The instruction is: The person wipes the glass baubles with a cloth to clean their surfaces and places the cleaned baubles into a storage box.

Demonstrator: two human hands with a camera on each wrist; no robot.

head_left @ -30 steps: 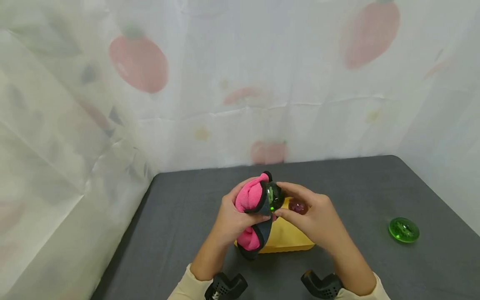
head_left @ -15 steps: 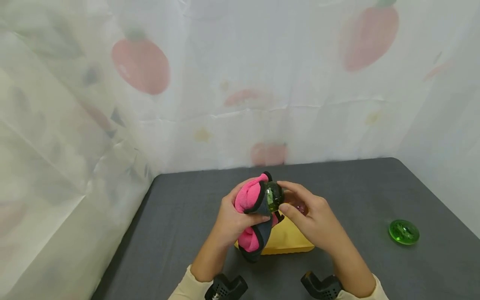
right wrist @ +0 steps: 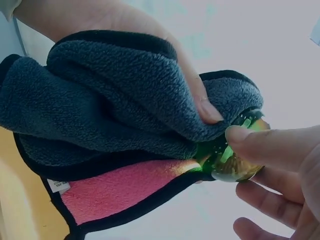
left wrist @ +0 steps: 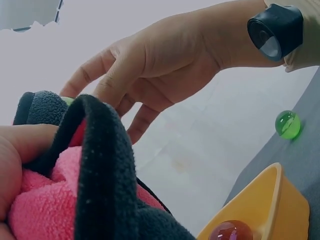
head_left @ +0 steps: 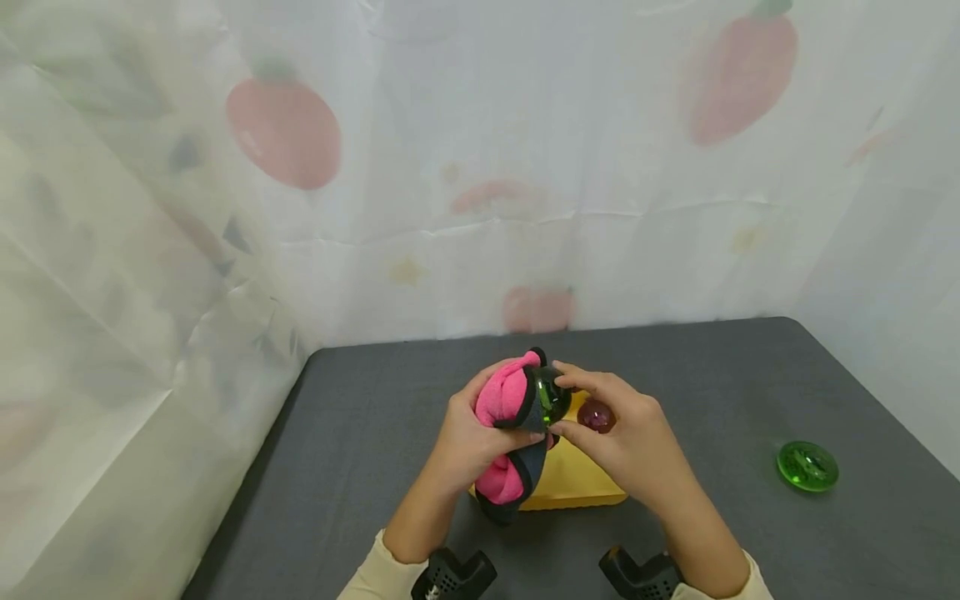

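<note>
My left hand (head_left: 468, 437) grips a bunched pink and grey cloth (head_left: 504, 402) with black edging, pressed against a green glass ball (head_left: 551, 397). My right hand (head_left: 622, 437) pinches that ball between thumb and fingers. In the right wrist view the grey cloth (right wrist: 115, 105) wraps the left side of the green ball (right wrist: 230, 155), and my right thumb (right wrist: 260, 142) lies on it. The left wrist view shows the cloth (left wrist: 85, 190) close up with my right hand (left wrist: 165, 65) above it. Both hands hover over a yellow tray (head_left: 573, 479) holding a dark red ball (head_left: 596, 415).
A second green glass ball (head_left: 807, 465) lies on the dark grey table (head_left: 360, 450) at the right. White curtains with red fruit prints close off the back and left. The table's left edge and far right corner are near.
The hands stay in place over the tray; the cloth and the green ball have turned slightly against each other, and the red ball shows again beside my right fingers.
</note>
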